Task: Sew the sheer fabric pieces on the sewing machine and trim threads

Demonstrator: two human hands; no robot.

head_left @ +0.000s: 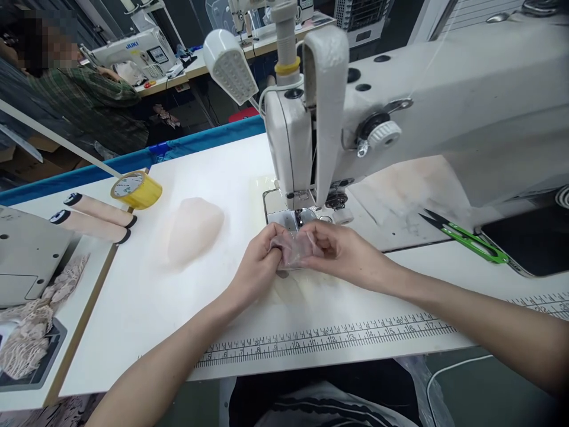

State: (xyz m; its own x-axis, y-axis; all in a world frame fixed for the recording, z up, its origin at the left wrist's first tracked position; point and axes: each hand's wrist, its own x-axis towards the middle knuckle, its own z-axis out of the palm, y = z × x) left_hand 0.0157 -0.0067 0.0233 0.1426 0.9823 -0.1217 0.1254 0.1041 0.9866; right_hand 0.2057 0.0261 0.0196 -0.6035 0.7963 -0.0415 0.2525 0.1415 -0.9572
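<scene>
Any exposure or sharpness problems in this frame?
Head view: bright white tabletop, much dimmer beyond it; head view: the rounded beige fabric-like piece fades at its lower left; head view: the sheer pinkish fabric between bare left hand and bare right hand looks soft, while the green-handled snips read clearly.

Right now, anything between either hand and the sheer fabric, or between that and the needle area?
Nothing visible. The left hand and right hand both hold the sheer fabric, just in front of the needle area.
</scene>
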